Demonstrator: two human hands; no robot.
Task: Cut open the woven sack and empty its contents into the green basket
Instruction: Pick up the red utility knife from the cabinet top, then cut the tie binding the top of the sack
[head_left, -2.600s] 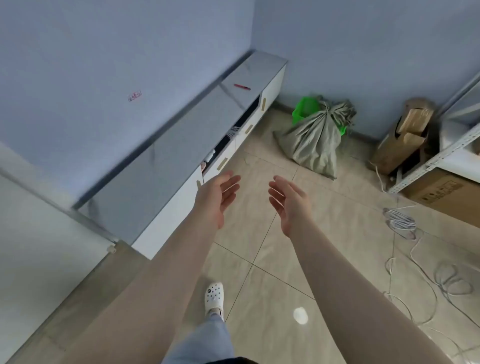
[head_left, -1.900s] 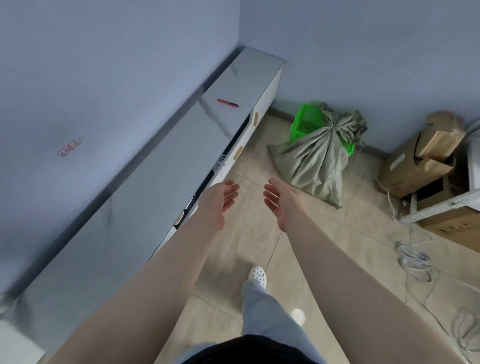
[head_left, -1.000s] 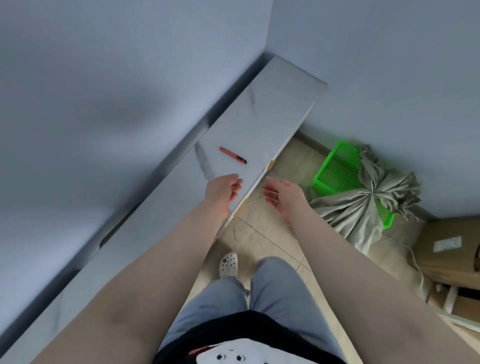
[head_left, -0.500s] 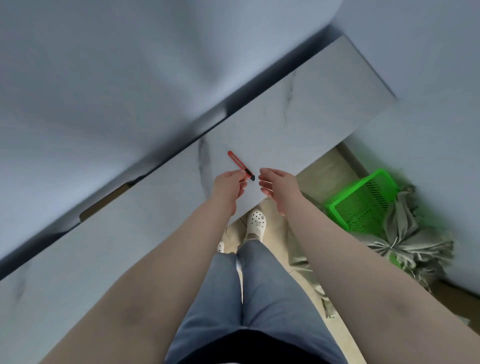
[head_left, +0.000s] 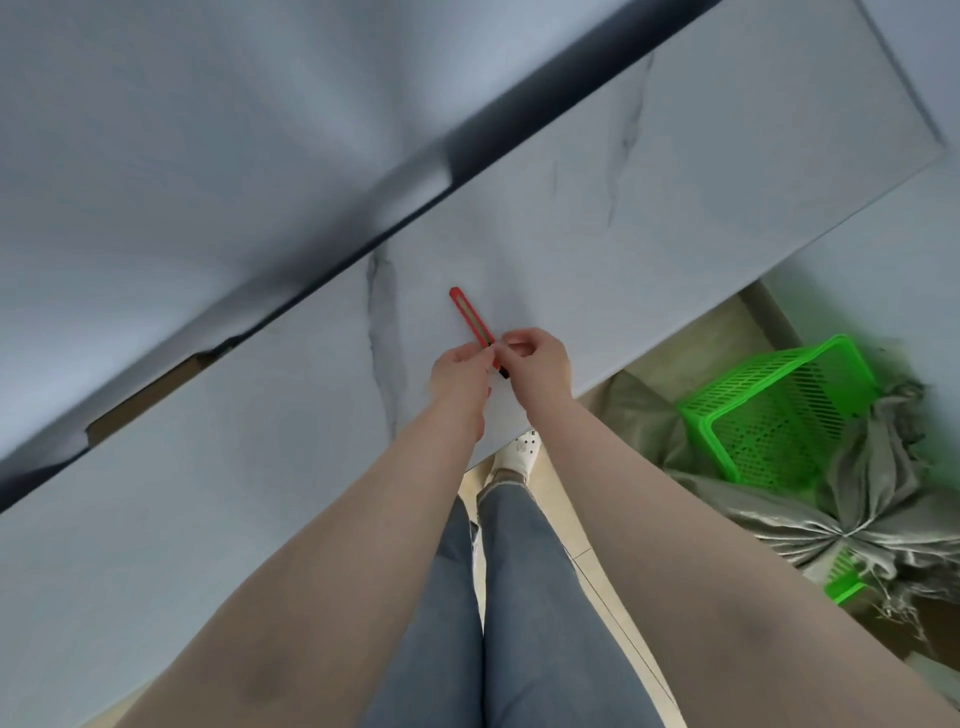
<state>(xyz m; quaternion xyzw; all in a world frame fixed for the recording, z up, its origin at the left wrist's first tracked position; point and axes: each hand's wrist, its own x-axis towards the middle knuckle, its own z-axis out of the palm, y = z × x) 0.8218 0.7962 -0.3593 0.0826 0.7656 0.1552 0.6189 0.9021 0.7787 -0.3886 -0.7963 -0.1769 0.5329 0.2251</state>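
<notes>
Hands — left, right — pinch red cutter on cabinet top

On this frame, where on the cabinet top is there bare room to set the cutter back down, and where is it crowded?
The cabinet top is bare beyond the red utility knife toward its far end, and along its near stretch left of the left hand. The right hand meets it at the knife. The floor corner is crowded: green basket against woven sack.

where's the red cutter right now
In the head view the red cutter lies mid-frame on the grey cabinet top, its near end pinched between the left hand and right hand.
</notes>
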